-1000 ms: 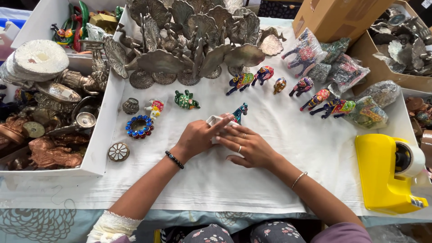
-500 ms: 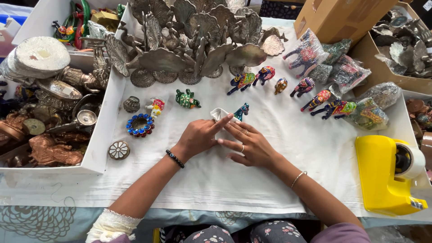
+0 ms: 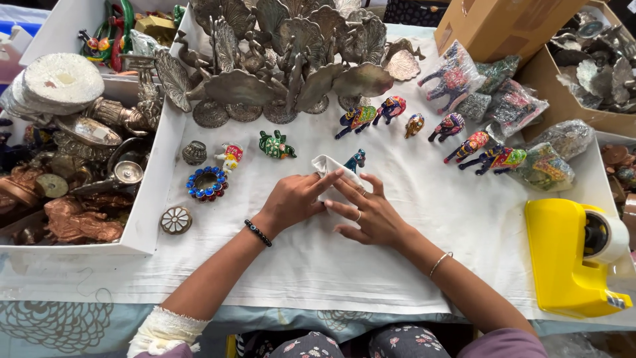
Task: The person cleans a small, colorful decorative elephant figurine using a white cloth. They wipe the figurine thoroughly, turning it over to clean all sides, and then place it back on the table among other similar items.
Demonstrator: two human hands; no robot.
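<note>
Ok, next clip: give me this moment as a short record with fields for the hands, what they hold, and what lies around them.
left hand: left hand pressing white wrapping paper around a small figurine
right hand: right hand flat on the same bundle, fingers spread
wrapped item: blue painted figurine, head sticking out of the paper
surface: white cloth over the table
near left: green elephant figurine, jewelled ring holder
behind: metal peacock ornaments
right side: yellow tape dispenser, bagged figurines

Clear bagged figurines beside brown carton.
</note>
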